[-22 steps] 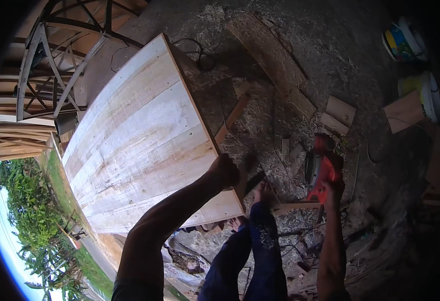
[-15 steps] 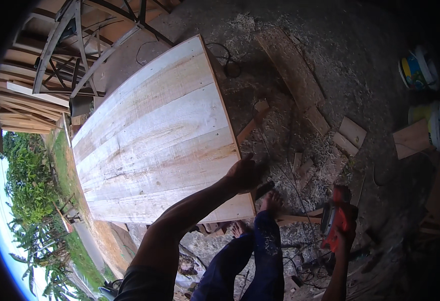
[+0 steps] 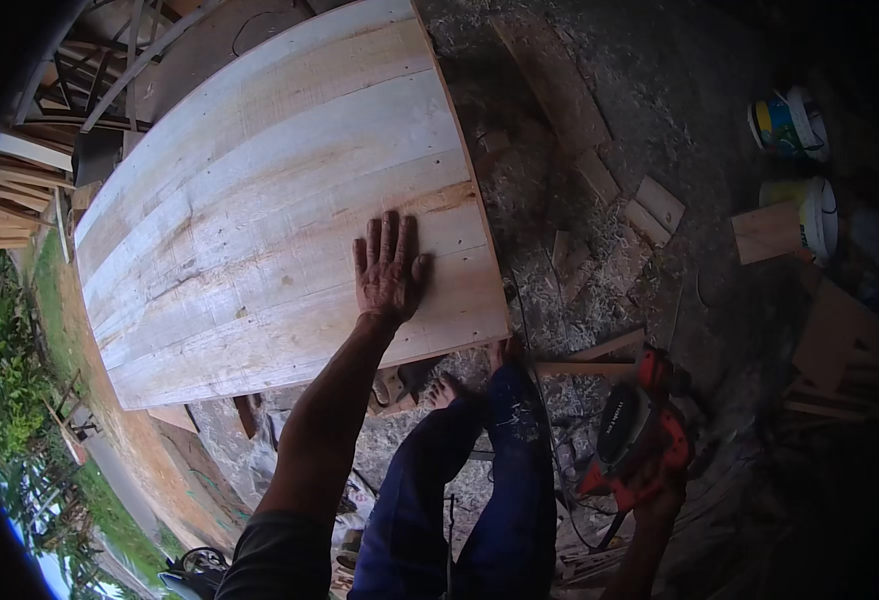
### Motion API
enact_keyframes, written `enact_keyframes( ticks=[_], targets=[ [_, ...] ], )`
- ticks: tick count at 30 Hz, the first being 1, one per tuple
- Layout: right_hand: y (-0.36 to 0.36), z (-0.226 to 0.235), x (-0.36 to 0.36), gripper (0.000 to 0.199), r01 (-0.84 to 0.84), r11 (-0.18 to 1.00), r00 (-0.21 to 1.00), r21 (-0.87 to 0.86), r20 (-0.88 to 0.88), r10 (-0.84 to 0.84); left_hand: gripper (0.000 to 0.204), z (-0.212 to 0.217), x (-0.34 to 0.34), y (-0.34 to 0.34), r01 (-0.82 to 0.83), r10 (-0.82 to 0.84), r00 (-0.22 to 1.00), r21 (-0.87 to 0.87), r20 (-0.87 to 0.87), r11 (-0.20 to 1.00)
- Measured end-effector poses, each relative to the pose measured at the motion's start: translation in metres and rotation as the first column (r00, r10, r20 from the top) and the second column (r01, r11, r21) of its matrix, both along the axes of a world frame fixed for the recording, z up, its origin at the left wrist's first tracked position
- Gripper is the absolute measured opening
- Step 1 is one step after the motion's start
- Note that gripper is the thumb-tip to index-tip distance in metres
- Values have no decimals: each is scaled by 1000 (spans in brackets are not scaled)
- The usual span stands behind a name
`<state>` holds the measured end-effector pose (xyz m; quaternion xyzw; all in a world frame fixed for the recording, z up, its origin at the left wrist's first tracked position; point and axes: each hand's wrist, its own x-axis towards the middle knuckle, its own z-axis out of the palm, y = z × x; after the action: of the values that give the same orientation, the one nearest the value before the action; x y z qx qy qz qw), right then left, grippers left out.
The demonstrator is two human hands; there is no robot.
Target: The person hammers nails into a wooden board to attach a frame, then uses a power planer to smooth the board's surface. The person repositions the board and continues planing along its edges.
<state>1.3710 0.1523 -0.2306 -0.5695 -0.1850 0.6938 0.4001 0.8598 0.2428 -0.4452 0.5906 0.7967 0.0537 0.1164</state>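
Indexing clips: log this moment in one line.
left hand: palm-down on pale wooden plank panel | right hand: holding red-and-black power tool | nearby: wood shavings

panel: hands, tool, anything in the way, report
Left hand open, palm down on panel. Right hand gripping red tool, off the panel. Scrap boards right of panel, none on it.

A round white plastic bucket with a blue-and-yellow side (image 3: 787, 124) sat near a white-and-yellow plastic bucket (image 3: 823, 222), partly hidden by a flat brown wooden board (image 3: 765, 234). Pale wood shavings (image 3: 627, 262) littered the dark grey floor (image 3: 694, 150).
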Motion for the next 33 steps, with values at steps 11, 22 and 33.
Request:
enact_keyframes(
  ticks=[11,22,33],
  targets=[
    [-1,40,-52,42,-509,860,582,-42,720,379,65,-5,-8,-10,-8,-3,998,164,66,986],
    [-32,-73,-20,52,-30,972,1000,235,15,27,65,-20,-9,-17,46,-44,999,300,-16,953],
    [-37,-144,-55,45,-265,884,960,386,186,207,62,-50,-11,-18,74,-34,994,414,-102,908]
  ],
)
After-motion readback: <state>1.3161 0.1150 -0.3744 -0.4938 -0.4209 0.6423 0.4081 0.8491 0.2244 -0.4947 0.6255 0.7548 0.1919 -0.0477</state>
